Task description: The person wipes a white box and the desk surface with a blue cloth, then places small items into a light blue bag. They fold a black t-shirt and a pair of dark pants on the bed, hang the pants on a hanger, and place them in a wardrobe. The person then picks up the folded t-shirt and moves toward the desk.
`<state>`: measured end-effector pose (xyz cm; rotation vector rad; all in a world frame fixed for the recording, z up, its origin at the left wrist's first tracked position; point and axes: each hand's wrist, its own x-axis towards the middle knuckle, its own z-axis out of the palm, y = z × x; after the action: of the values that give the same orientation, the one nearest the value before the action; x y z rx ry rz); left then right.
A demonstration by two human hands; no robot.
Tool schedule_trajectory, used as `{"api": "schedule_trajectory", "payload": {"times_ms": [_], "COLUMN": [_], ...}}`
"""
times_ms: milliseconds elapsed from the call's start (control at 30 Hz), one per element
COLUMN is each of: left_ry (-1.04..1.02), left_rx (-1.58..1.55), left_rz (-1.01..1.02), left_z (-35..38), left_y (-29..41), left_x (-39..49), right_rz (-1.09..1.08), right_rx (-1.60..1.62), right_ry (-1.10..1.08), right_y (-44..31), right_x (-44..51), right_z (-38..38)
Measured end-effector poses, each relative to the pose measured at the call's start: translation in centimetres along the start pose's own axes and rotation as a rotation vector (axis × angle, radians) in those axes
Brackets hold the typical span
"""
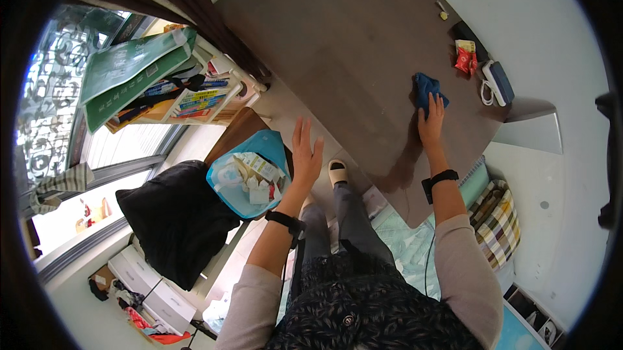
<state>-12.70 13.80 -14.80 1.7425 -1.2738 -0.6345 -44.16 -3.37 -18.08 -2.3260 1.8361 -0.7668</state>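
Note:
My right hand point(431, 123) lies on a dark blue cloth point(427, 88), its fingers pressing the bunched fabric against the brown tabletop point(336, 33). The cloth's lower edge is partly covered by those fingers. To the left, my left hand point(306, 155) hovers empty beside the table's edge, thumb apart from the fingers. Just left of that wrist stands a light blue waste bin point(219, 193) holding crumpled tissues and wrappers point(255, 175). Pale specks dot the tabletop near the cloth.
Along the table's wall side sit a red snack packet point(466, 62), a white-and-blue device point(497, 82) with a coiled white cable point(486, 93), and a small item point(442, 11). A black cloth-covered seat point(180, 223) and a bookshelf point(204, 99) stand to the left.

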Motion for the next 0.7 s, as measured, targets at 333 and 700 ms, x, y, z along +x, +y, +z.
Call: {"api": "schedule_trajectory", "payload": {"times_ms": [333, 700], "left_ry": [0.491, 0.534], "left_rx": [-1.150, 0.233], "left_rz": [-0.484, -0.252], "left_z": [4.4, -1.5], "left_y": [-2.5, -7.7], "left_x": [7.6, -4.3], "right_rz": [-0.260, -0.142], "right_rx": [0.551, 0.715], "right_ry": [0.066, -0.187], "right_y": [-12.0, -13.6], "right_x": [7.4, 7.1], "right_z": [8.1, 4.2]}}
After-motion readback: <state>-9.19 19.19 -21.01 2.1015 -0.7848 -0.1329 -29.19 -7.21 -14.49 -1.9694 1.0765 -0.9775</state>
